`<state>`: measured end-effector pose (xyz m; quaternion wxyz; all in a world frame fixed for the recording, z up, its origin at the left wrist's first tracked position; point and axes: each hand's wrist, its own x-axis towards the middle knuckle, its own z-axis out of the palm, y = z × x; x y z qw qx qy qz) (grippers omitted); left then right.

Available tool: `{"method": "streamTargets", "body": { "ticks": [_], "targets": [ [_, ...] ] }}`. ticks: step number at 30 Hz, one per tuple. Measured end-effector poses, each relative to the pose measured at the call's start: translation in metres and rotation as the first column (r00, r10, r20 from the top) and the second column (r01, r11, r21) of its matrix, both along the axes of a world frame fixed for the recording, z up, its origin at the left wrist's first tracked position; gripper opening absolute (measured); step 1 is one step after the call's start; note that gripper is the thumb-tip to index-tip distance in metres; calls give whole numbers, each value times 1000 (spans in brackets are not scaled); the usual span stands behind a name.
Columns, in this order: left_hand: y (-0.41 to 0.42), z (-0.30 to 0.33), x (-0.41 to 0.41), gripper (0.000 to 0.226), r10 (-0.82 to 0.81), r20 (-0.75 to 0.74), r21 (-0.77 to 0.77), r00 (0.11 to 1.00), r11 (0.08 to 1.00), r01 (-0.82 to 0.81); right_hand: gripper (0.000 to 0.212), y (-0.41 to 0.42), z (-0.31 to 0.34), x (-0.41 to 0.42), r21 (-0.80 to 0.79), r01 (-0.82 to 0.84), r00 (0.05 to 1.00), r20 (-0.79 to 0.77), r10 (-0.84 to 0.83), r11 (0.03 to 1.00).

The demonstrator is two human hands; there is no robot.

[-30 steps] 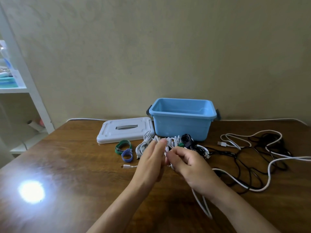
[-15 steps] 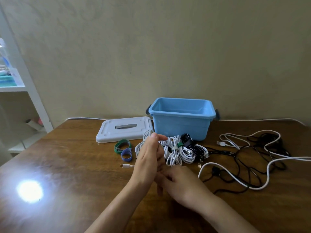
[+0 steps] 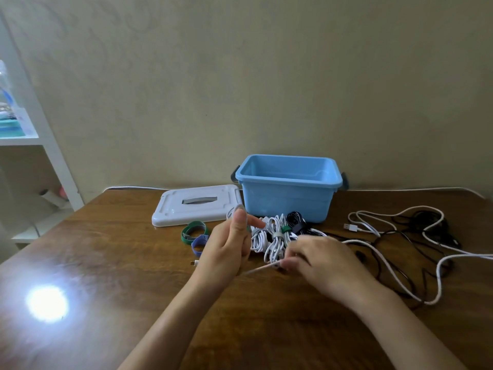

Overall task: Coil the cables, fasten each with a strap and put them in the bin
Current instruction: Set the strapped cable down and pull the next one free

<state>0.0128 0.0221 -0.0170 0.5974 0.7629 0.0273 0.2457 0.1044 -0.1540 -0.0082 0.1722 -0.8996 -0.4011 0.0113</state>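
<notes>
While the white cable (image 3: 262,267) runs taut and blurred between the two hands, low over the table (image 3: 106,249), it reads as light, thin and limp: it holds no shape of its own and likely springs out of a loop unless pinned. Jacket looks smooth, so probably slippery under a loose pinch. Best hold, by my judgement: on the cord itself near the coil, not on a plug end.

Left hand (image 3: 229,247) stands upright, thumb side up, fingers curled; loops of white cord show at its fingertips (image 3: 238,210), so it seems to grip the growing coil. How many turns it holds, cannot tell. Right hand (image 3: 320,260) lies palm down, fingers bent, pinching the running cord at its left edge and feeding it across.

From the right hand the cable's free length trails right over the table in wide slack curves (image 3: 394,279), tangled with a black cable (image 3: 426,231); a loose white plug (image 3: 350,227) lies nearby. Drag through that tangle could snag the pull.

Just behind the hands sit finished bundles (image 3: 274,239), white and black, each strapped, touching one another, not yet in the bin. Spare straps, green (image 3: 193,231) and blue (image 3: 198,244), lie left of the left hand, close by. Blue bin (image 3: 288,193) stands behind the bundles, open, nothing visible inside. Its white lid (image 3: 197,204) lies flat just beside it, to its left.
</notes>
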Motion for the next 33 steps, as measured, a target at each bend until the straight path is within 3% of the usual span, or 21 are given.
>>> {"method": "streamTargets", "body": {
  "ticks": [3, 5, 6, 8, 10, 14, 19, 23, 28, 33],
  "targets": [
    [-3, -3, 5, 39, 102, -40, 201, 994, 975, -92, 46, -9, -4, 11, 185, 65, 989, 122, -89, 981],
    [-4, -7, 8, 20, 174, -38, 312, 984, 937, -153, 47, -9, -9, 11, 313, 61, 994, 65, -85, 948],
    [-4, -8, 8, 19, 184, -31, 329, 982, 930, -164, 42, -7, -12, 10, 366, 53, 998, 12, -62, 929],
    [-5, -10, 8, 41, 176, -33, 322, 984, 934, -156, 24, -3, -17, 9, 417, 28, 998, -64, -2, 909],
    [-6, -12, 7, 58, 163, -72, 357, 984, 925, -127, 13, 1, -19, 10, 417, 5, 996, -83, 32, 909],
    [-8, -16, 7, 57, 144, -85, 395, 986, 913, -99, 12, 2, -24, 9, 460, -2, 997, 64, -30, 888],
    [-11, -21, 9, 61, 123, -162, 423, 979, 905, -43, 37, -5, -19, 9, 481, 91, 947, 228, -225, 872],
    [-13, -20, 9, 64, 127, -241, 464, 962, 886, -1, 32, -4, -20, 12, 510, 79, 980, 116, -159, 856],
    [-8, -27, 13, 38, 180, -225, 547, 958, 837, -29, 30, -1, -23, 15, 524, 80, 997, -37, -72, 848],
    [-9, -24, 13, 37, 153, -177, 516, 972, 856, -41, 51, -6, -21, 15, 447, 176, 963, 108, -249, 877]
  ]
}}
